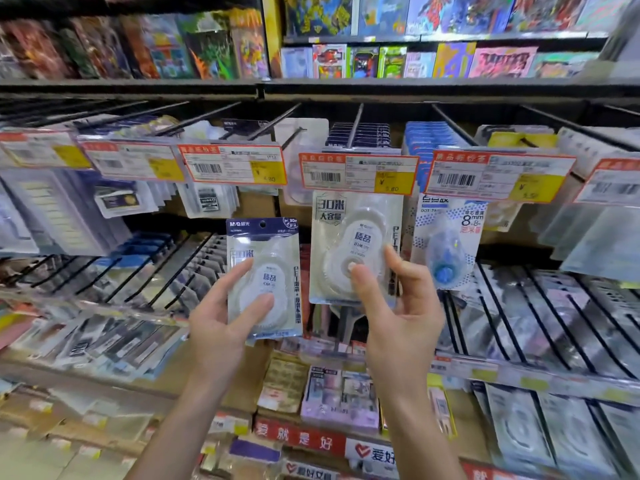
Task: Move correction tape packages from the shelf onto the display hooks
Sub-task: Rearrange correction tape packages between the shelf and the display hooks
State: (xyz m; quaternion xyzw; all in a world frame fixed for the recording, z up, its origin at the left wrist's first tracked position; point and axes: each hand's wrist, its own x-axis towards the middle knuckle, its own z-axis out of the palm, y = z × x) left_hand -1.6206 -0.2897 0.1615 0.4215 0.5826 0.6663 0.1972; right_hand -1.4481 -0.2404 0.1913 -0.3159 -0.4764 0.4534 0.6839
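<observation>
Your left hand [221,320] pinches one correction tape package [264,277], upright, hang hole at 12 o'clock. At its 3 o'clock, your right hand [398,306] pinches a second upright package [353,247], hanging under a price tag [358,174].

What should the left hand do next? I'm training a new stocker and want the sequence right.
Probably lift the dark-blue-topped clear correction tape package and thread its punched hole onto the black hook behind the price tag. The left hand holds it free below the hooks, while the right hand pinches the matching hanging package, apparently steadying that row.
</observation>
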